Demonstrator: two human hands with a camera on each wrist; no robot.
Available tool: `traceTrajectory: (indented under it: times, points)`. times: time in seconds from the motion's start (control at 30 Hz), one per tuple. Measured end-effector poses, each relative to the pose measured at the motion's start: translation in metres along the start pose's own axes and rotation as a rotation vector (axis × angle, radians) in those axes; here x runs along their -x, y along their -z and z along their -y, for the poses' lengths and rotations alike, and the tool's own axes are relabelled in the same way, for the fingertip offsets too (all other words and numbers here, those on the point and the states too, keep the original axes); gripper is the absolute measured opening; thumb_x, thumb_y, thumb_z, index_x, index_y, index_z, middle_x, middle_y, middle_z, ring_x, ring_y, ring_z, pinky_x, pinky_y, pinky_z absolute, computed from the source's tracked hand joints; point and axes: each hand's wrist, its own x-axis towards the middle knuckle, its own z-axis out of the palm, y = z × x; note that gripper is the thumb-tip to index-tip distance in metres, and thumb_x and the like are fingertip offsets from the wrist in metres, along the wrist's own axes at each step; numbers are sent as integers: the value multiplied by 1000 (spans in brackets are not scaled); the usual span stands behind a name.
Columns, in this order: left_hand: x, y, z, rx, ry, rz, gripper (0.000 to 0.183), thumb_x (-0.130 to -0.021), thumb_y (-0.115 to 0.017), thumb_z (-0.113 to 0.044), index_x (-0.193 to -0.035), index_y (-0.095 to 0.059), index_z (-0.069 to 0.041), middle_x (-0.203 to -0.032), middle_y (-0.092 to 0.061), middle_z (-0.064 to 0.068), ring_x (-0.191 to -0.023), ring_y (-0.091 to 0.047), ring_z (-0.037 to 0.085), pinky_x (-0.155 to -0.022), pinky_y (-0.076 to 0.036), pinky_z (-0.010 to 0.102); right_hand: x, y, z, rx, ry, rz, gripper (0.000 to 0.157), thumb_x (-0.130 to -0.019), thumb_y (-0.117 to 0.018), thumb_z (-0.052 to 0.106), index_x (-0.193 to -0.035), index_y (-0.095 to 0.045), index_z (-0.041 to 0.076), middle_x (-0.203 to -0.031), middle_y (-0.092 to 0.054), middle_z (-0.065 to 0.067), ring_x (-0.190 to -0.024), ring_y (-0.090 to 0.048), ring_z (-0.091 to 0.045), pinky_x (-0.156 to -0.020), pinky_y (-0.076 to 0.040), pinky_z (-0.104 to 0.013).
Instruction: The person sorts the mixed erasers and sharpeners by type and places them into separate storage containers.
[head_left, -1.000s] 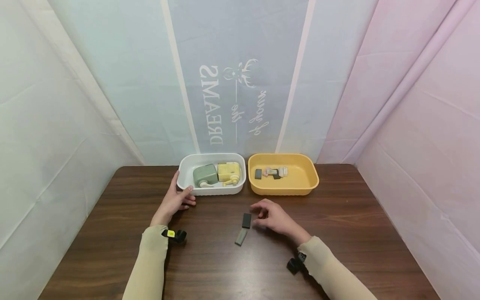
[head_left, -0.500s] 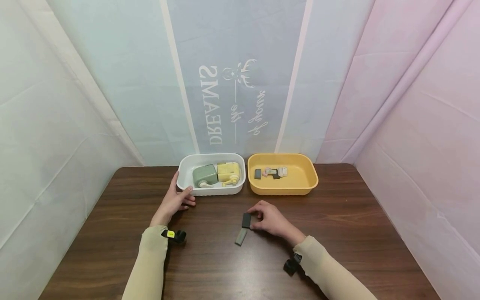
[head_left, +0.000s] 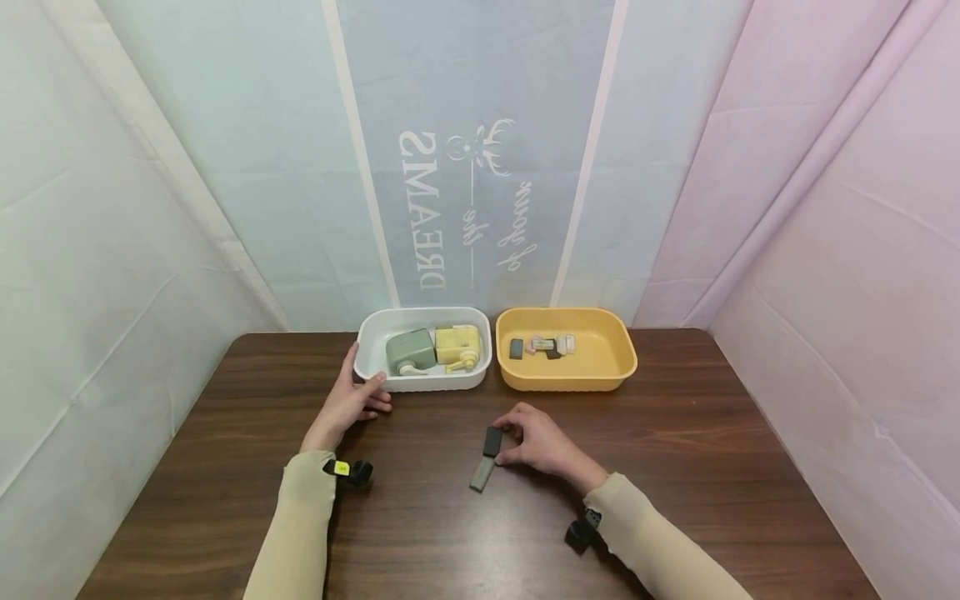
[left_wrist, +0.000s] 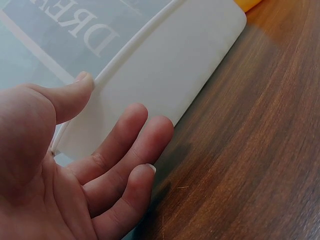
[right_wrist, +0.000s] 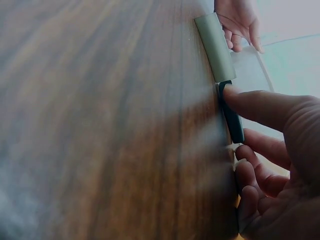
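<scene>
My right hand [head_left: 543, 442] pinches a small black rectangular block [head_left: 492, 441] on the table, thumb at one end and index finger at the other. Touching or nearly touching that block's near end is a slim grey-green bar [head_left: 482, 474]; the right wrist view shows the bar [right_wrist: 216, 47] lying flat. My left hand [head_left: 348, 408] rests at the near left corner of a white bin [head_left: 442, 383]. In the left wrist view its thumb touches the bin's rim [left_wrist: 135, 42], while the other visible fingers bend loosely beside the outer wall. A green and a yellow pump bottle [head_left: 457, 343] lie inside.
A yellow bin [head_left: 600, 354] stands right of the white one, with several small flat pieces [head_left: 551, 346] in its left half. Both bins sit at the back of the dark wooden table [head_left: 420, 533], before a printed curtain [head_left: 480, 83]. Cloth walls flank both sides.
My right hand has moved slightly left onto the black block, and its thumb and index finger have closed on the ends. My left hand has stayed at the white bin.
</scene>
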Motion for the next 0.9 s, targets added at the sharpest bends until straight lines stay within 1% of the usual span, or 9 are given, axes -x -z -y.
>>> traceTrajectory:
  times: [0.07,0.2,0.23,0.3,0.43,0.47,0.57,0.77,0.9]
  points:
    - [1,0,-2,13,4,10,88,-102,-59,-33,-158,8,-42,-85,-73,15,-76,-73,27,-64,-55,37,-1,0,0,3,-1,1,45,-73,-89,22,-113,-72,10,-96,-55,2,-84,-52,-11,-74,-46,-31]
    - [10,-1,-18,24,11,31,88,-103,-58,-26,-160,9,-33,-88,-71,23,-80,-73,34,-67,-56,42,-1,0,0,-5,-17,5,43,-73,-87,21,-112,-72,11,-97,-56,3,-85,-53,-11,-74,-46,-31]
    - [10,-1,-18,22,7,31,89,-103,-59,-27,-160,9,-33,-88,-72,22,-79,-73,34,-67,-56,41,-1,0,0,-8,-20,5,42,-73,-87,20,-112,-72,11,-97,-56,2,-85,-53,-11,-74,-46,-32]
    - [15,-2,-24,17,9,34,89,-103,-59,-26,-160,9,-31,-89,-71,23,-81,-73,35,-69,-56,42,0,1,0,-13,-23,4,42,-74,-86,20,-112,-71,11,-96,-56,2,-84,-53,-11,-74,-46,-32]
    - [17,-3,-26,18,14,37,88,-103,-59,-27,-160,8,-31,-90,-71,24,-81,-73,35,-70,-56,43,1,3,-2,-41,-26,3,41,-75,-85,20,-112,-71,11,-96,-56,3,-84,-53,-12,-74,-46,-32]
    - [20,-4,-30,20,23,39,87,-103,-58,-25,-160,8,-29,-92,-71,26,-83,-72,37,-72,-55,45,2,4,-3,-48,-24,3,41,-75,-85,21,-112,-71,12,-96,-56,3,-84,-53,-11,-74,-46,-32]
    - [21,-5,-31,19,25,39,87,-103,-57,-25,-160,9,-29,-93,-70,27,-84,-72,39,-72,-55,46,2,6,-4,-69,-12,-8,41,-75,-85,20,-112,-71,12,-96,-57,2,-84,-54,-11,-74,-46,-31]
    - [23,-6,-34,22,21,39,87,-104,-57,-23,-160,9,-28,-95,-70,29,-87,-71,42,-73,-55,48,4,13,0,-78,19,-40,42,-71,-83,18,-110,-72,11,-93,-59,2,-82,-56,-12,-74,-47,-30]
    - [23,-5,-36,14,20,40,87,-104,-56,-23,-160,10,-28,-95,-70,29,-86,-71,42,-73,-55,48,3,19,2,-80,8,-41,42,-71,-83,17,-111,-72,13,-95,-58,4,-82,-56,-12,-74,-46,-30]
